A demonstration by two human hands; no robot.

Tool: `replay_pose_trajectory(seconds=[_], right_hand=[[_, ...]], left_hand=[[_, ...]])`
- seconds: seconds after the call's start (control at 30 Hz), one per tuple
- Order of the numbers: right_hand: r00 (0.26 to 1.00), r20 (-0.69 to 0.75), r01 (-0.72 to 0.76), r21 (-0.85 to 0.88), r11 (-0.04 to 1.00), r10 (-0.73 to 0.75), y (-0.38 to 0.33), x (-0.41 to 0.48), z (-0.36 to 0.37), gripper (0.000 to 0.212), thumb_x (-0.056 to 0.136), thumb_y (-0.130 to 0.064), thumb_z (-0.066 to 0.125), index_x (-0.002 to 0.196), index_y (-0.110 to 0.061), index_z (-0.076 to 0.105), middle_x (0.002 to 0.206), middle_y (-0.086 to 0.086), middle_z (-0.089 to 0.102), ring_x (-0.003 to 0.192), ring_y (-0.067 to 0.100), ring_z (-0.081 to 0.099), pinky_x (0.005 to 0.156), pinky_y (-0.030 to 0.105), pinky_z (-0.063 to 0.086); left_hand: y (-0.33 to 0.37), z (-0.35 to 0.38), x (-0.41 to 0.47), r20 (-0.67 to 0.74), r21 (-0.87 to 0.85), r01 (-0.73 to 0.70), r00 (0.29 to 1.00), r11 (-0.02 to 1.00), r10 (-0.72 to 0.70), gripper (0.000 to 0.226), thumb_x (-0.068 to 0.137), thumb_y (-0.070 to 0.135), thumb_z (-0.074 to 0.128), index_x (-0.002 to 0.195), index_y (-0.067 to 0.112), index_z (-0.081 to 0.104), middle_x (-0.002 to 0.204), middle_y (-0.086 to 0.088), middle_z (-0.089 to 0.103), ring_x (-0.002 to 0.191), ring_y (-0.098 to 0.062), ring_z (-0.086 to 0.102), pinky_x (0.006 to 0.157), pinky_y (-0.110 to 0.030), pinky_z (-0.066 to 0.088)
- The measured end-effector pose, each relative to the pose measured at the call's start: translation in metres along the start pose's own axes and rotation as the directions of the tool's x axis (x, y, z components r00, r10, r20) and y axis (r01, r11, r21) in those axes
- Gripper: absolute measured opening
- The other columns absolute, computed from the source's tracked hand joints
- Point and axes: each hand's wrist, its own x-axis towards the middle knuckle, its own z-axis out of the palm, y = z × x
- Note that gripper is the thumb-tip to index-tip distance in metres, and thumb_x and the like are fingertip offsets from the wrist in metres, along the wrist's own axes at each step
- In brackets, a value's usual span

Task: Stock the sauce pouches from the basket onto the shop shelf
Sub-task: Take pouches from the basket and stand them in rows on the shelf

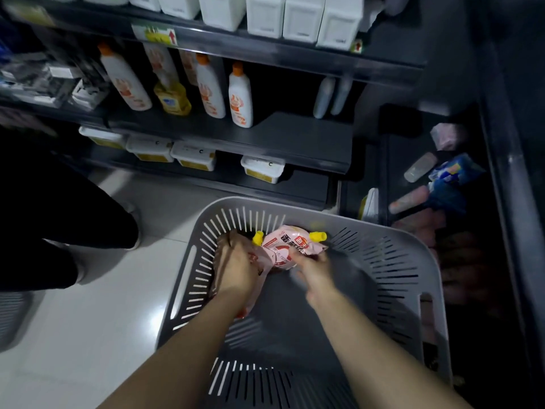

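Observation:
A grey slotted basket (392,231) stands on the floor below me. Both my hands are down inside it at its far end. My left hand (237,265) is closed over a pink sauce pouch whose lower end shows under my wrist. My right hand (314,271) grips the near edge of a second pink pouch (284,246) with red print and a yellow cap (318,236). Another yellow cap (258,238) pokes out between the hands. The dark shop shelf (280,137) runs just beyond the basket.
White bottles with orange caps (240,95) and a yellow bottle (172,98) stand on the middle shelf; white tubs (262,168) sit on the lowest one. More pouches and packets (448,172) lie on a dark rack at right. A person's dark-trousered leg (59,216) stands at left.

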Motion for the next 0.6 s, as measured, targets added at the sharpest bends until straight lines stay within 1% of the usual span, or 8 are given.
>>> replay_pose_trajectory(seconds=[0.07,0.13,0.2,0.27,0.37,0.43,0.5,0.6], right_hand=[[0.999,-0.009,0.046,-0.009,0.999,-0.046,0.004,0.0,-0.006,0.025,0.079,-0.007,0.076,0.099,-0.017,0.065,0.097,0.002,0.071,0.087,0.015,0.067,0.081,0.031,0.053],[0.994,-0.018,0.106,-0.047,0.993,-0.107,0.005,-0.001,-0.011,0.025,0.075,-0.007,0.08,0.096,-0.013,0.068,0.095,0.006,0.073,0.082,0.015,0.069,0.079,0.032,0.057],[0.984,-0.032,0.167,-0.159,0.973,-0.174,0.005,-0.001,-0.018,0.022,0.07,-0.012,0.084,0.087,-0.017,0.071,0.089,0.003,0.074,0.08,0.016,0.07,0.077,0.033,0.057],[0.973,-0.045,0.208,-0.261,0.943,-0.227,0.004,-0.004,-0.024,0.02,0.069,-0.017,0.085,0.08,-0.022,0.07,0.082,-0.003,0.072,0.077,0.012,0.069,0.074,0.029,0.055],[0.958,-0.035,0.265,-0.277,0.924,-0.285,0.001,-0.009,-0.029,0.017,0.074,-0.013,0.081,0.087,-0.018,0.071,0.083,-0.003,0.07,0.077,0.012,0.067,0.072,0.026,0.052],[0.953,-0.008,0.29,-0.268,0.919,-0.304,-0.002,-0.014,-0.031,0.016,0.079,-0.005,0.075,0.092,-0.014,0.071,0.089,0.002,0.071,0.081,0.014,0.066,0.074,0.027,0.051],[0.948,0.0,0.305,-0.29,0.907,-0.318,-0.003,-0.02,-0.035,0.019,0.08,-0.002,0.073,0.087,-0.02,0.07,0.091,0.003,0.072,0.083,0.015,0.066,0.077,0.031,0.054],[0.925,-0.033,0.347,-0.328,0.879,-0.378,-0.007,-0.029,-0.049,0.02,0.076,-0.011,0.077,0.075,-0.03,0.072,0.081,-0.01,0.073,0.083,0.015,0.07,0.081,0.042,0.058]], left_hand=[[-0.008,0.008,0.01,0.034,0.097,-0.006,0.999,0.995,0.002,0.058,0.062,0.028,0.078,0.116,0.018,0.057,0.121,-0.004,0.05,0.116,-0.024,0.05,0.1,-0.034,0.044],[-0.01,0.011,0.012,0.069,0.101,0.006,0.998,0.995,-0.013,0.047,0.058,0.034,0.082,0.101,0.024,0.063,0.109,0.003,0.057,0.105,-0.018,0.055,0.091,-0.031,0.047],[-0.005,0.007,0.009,0.153,0.012,0.03,0.988,0.999,-0.032,0.033,0.058,0.028,0.087,0.081,0.026,0.064,0.091,0.009,0.059,0.088,-0.013,0.056,0.079,-0.027,0.048],[-0.001,0.004,0.008,0.254,-0.144,0.092,0.966,0.985,-0.053,0.023,0.068,0.017,0.083,0.067,0.023,0.061,0.082,0.004,0.067,0.077,-0.016,0.062,0.068,-0.025,0.049],[0.0,-0.003,0.011,0.293,-0.189,0.143,0.953,0.972,-0.083,0.011,0.084,0.011,0.069,0.081,0.021,0.071,0.09,0.0,0.072,0.085,-0.021,0.067,0.07,-0.028,0.052],[0.0,-0.007,0.012,0.295,-0.243,0.162,0.952,0.956,-0.086,0.012,0.082,0.005,0.069,0.091,0.013,0.072,0.096,-0.008,0.072,0.089,-0.026,0.068,0.072,-0.031,0.055],[0.004,-0.015,0.006,0.323,-0.316,0.193,0.942,0.929,-0.085,0.011,0.078,0.004,0.074,0.082,0.012,0.068,0.081,-0.008,0.071,0.078,-0.026,0.068,0.073,-0.037,0.058],[0.018,-0.027,-0.006,0.337,-0.423,0.196,0.94,0.885,-0.047,0.015,0.079,0.0,0.073,0.076,0.011,0.064,0.069,-0.004,0.068,0.066,-0.022,0.066,0.065,-0.033,0.057]])
